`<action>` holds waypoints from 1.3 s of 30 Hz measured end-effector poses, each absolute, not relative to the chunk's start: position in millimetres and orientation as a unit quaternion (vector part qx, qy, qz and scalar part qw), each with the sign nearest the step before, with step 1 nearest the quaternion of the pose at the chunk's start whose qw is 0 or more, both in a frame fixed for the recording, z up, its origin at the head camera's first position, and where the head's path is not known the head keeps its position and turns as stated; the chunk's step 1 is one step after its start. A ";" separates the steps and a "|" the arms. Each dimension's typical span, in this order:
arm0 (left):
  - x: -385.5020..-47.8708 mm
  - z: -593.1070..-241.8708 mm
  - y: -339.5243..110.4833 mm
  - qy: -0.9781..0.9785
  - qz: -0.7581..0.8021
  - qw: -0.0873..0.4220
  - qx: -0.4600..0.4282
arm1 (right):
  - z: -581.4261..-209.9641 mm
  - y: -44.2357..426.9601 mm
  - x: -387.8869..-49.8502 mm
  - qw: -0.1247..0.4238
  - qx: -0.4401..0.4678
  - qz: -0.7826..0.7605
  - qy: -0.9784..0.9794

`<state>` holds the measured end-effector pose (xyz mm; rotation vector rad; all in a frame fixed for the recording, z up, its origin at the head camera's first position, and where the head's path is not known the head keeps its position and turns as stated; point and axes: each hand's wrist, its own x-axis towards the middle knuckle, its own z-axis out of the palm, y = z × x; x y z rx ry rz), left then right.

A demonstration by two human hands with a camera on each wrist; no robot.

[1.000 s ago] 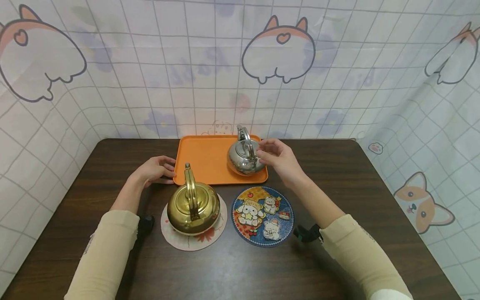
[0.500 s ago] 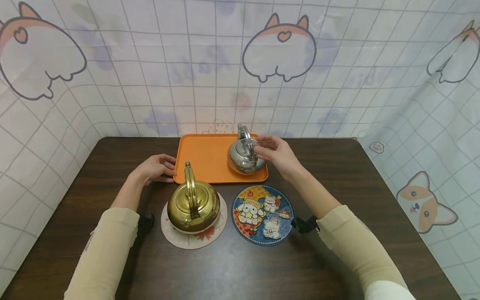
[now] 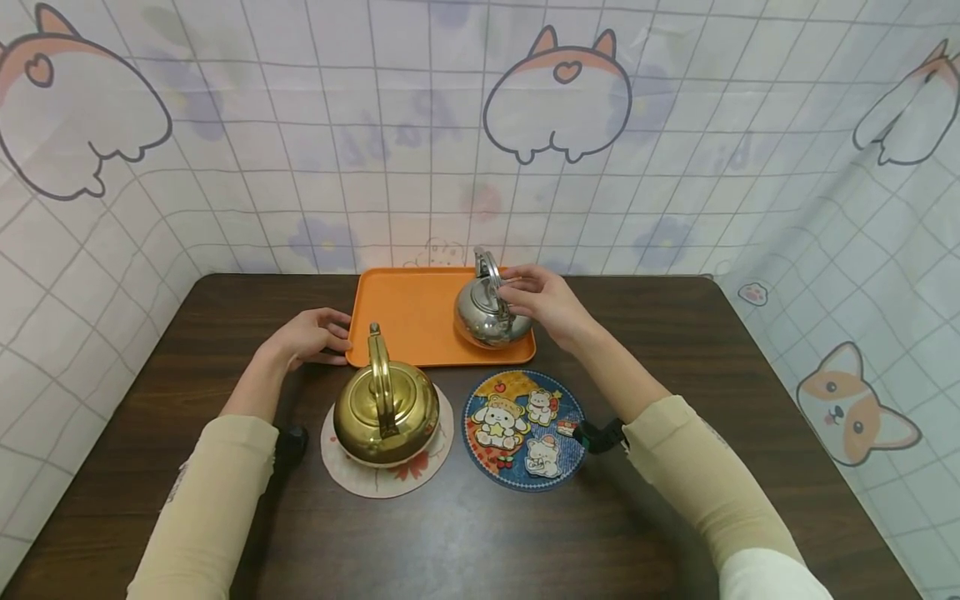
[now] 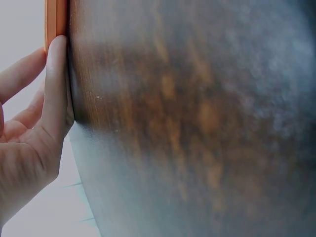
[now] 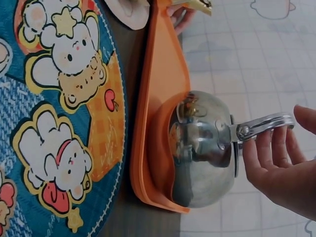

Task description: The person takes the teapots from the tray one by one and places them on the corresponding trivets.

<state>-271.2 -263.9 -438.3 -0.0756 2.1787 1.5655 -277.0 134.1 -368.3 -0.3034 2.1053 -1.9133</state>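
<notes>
A small silver kettle [image 3: 487, 312] stands on the right part of an orange tray [image 3: 405, 308]. My right hand [image 3: 547, 304] is at the kettle's upright handle. In the right wrist view, the fingers reach under the handle [image 5: 264, 126] and seem to touch it, while the thumb stays apart near its end. My left hand [image 3: 307, 337] rests against the tray's left edge; the left wrist view has the thumb and a finger touching the tray's rim [image 4: 55, 22]. Nearer me, a gold kettle [image 3: 386, 417] sits on a round pale mat [image 3: 337, 471].
To the right of the gold kettle lies a round blue mat [image 3: 555, 462] with cartoon animals. Everything stands on a dark wooden table [image 3: 420, 550]. A white gridded curtain [image 3: 420, 125] closes the back and sides, close behind the tray.
My right hand has moved a little to the left, bringing its fingers to the silver kettle's handle. The left hand, both kettles and the tray have stayed in place.
</notes>
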 end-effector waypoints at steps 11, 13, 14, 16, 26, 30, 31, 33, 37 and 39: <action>-271.0 -438.0 -263.5 0.794 0.563 0.225 -0.030 | -370.3 129.2 -283.3 0.147 -0.086 -0.659 0.733; -270.7 -438.0 -263.1 0.794 0.563 0.225 -0.032 | -370.7 128.8 -283.8 0.149 -0.082 -0.665 0.727; -270.7 -438.3 -262.9 0.794 0.564 0.225 -0.032 | -370.9 128.8 -283.9 0.151 -0.079 -0.669 0.724; -270.5 -439.0 -263.2 0.793 0.564 0.227 -0.030 | -371.2 128.7 -283.7 0.154 -0.074 -0.676 0.717; -272.2 -441.1 -264.4 0.787 0.571 0.230 -0.025 | -370.7 130.2 -282.0 0.159 -0.062 -0.711 0.682; -273.4 -442.0 -263.9 0.789 0.569 0.231 -0.027 | -370.4 131.6 -281.3 0.159 -0.057 -0.722 0.671; -273.4 -441.8 -263.8 0.789 0.570 0.230 -0.027 | -370.3 131.9 -281.3 0.160 -0.055 -0.726 0.667; -273.4 -440.6 -263.7 0.789 0.569 0.230 -0.027 | -369.9 132.6 -281.2 0.159 -0.051 -0.733 0.660; -272.7 -438.7 -263.4 0.790 0.568 0.229 -0.027 | -368.7 134.3 -281.3 0.159 -0.049 -0.741 0.650; -272.6 -438.6 -263.6 0.791 0.567 0.229 -0.028 | -367.8 135.2 -280.9 0.157 -0.046 -0.744 0.648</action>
